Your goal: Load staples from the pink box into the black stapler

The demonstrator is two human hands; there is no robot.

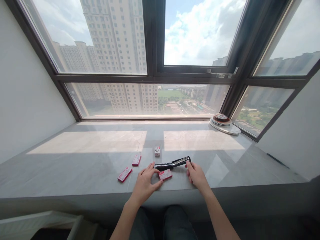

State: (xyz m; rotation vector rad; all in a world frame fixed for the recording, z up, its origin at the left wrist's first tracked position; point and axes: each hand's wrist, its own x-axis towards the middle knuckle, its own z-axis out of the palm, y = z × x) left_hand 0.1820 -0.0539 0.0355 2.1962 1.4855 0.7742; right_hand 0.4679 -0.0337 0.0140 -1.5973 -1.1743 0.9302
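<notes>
A black stapler [172, 163] lies opened out on the grey marble sill, its two arms spread lengthwise. My right hand [196, 175] pinches its right end between thumb and fingers. At its left end are the fingertips of my left hand [147, 180], whose fingers are curved with the thumb apart. Between that thumb and forefinger sits the left edge of a red and white box [165, 174], just in front of the stapler. Behind the stapler stands a small white box [157, 151]. Two more red and white boxes [125, 174] [136, 160] lie to the left.
A stack of round plates or discs [222, 121] rests in the back right corner by the window. The sill's front edge [100, 195] runs close before my wrists. Window frames rise behind, and a white slatted object [42, 220] is at the lower left.
</notes>
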